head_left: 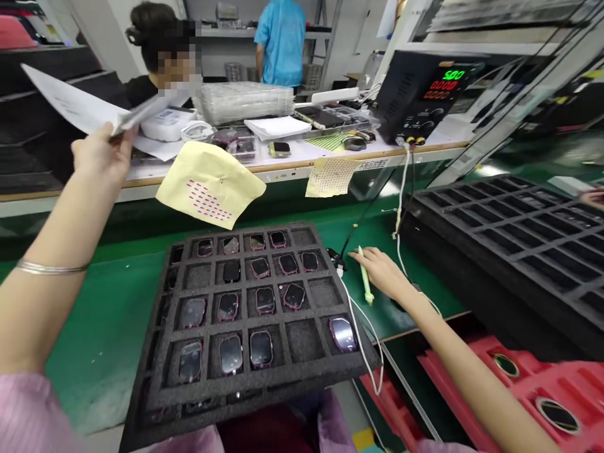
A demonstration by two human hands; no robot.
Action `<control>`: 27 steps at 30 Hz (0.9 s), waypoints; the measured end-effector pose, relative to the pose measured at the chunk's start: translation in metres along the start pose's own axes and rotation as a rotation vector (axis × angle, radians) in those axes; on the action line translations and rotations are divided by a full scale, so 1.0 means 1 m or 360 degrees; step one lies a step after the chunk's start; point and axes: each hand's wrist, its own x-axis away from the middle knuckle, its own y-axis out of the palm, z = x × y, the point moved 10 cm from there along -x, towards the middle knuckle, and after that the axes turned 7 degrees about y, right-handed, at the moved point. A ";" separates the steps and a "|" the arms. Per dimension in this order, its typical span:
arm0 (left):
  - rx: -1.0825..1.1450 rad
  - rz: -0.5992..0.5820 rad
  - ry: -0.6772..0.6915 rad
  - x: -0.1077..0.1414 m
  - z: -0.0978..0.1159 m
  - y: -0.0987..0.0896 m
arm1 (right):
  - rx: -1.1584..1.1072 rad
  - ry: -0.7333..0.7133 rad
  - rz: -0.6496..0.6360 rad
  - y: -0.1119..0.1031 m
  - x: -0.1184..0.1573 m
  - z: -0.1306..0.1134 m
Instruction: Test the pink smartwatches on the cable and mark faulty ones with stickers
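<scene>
My left hand (104, 154) is raised at the upper left, its fingers closed on white paper sheets (63, 100) lifted above the bench. My right hand (383, 272) rests low over the green table, right of the foam tray, closed around a pale green pen (366, 283) that points down. Between my arms lies a black foam tray (302, 377), set on another one. Watch bodies with dark screens, such as this watch (261, 349), sit in many of its pockets, while a few pockets are bare. A white cable (363, 346) loops over the tray's right edge.
A yellow note (212, 179) with red marks hangs from the shelf edge. A power supply (419, 94) with lit digits stands on the shelf. At right are another foam tray (500, 220) and red crates (523, 390). Two people, one in a blue shirt (283, 44), are behind.
</scene>
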 end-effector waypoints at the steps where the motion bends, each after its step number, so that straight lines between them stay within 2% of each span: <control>1: 0.0100 0.0074 -0.0068 0.002 -0.005 -0.005 | 0.0001 -0.0011 0.0003 0.003 -0.002 -0.003; 2: 0.0177 0.0110 -0.0123 0.006 -0.008 -0.011 | -0.0002 -0.0015 0.0022 0.003 -0.004 -0.007; 4: 0.0153 0.0031 -0.0119 0.021 -0.008 -0.022 | -0.0032 -0.0016 0.0095 -0.005 -0.004 -0.019; 7: -0.0125 -0.0199 0.0047 0.068 0.001 -0.049 | -0.0161 -0.0044 0.0260 -0.034 0.004 -0.051; 9: -0.0341 -0.0520 0.0135 0.121 -0.001 -0.059 | -0.0370 -0.0127 0.0367 -0.059 0.013 -0.088; 10: -0.0517 -0.0759 0.0163 0.154 -0.007 -0.059 | -0.0491 -0.0209 0.0377 -0.069 0.018 -0.111; 12: -0.1037 -0.1423 0.0123 0.233 -0.036 -0.053 | -0.0701 -0.0464 0.0238 -0.076 0.025 -0.170; 13: -0.1280 -0.1698 0.0153 0.271 -0.050 -0.053 | -0.0776 -0.0609 0.0131 -0.073 0.029 -0.201; 14: -0.1549 -0.1797 0.0281 0.297 -0.058 -0.056 | -0.0823 -0.0745 0.0028 -0.068 0.032 -0.233; 15: -0.1818 -0.1767 0.0480 0.313 -0.061 -0.057 | -0.0825 -0.0871 -0.0071 -0.060 0.036 -0.263; 17: -0.2202 -0.1573 0.0770 0.331 -0.063 -0.057 | -0.0726 -0.1066 -0.0187 -0.040 0.041 -0.315; 20: -0.2283 -0.1406 0.0819 0.337 -0.070 -0.053 | -0.0374 -0.1136 -0.0173 -0.008 0.040 -0.365; 23: -0.2264 -0.1313 0.0764 0.327 -0.074 -0.055 | -0.0112 -0.0983 -0.0053 0.008 0.029 -0.374; 25: -0.2215 -0.1272 0.0719 0.317 -0.074 -0.060 | -0.0217 -0.0890 0.0058 0.006 0.020 -0.364; 27: -0.2141 -0.1263 0.0690 0.308 -0.072 -0.066 | -0.0484 -0.0846 0.0109 0.003 0.010 -0.351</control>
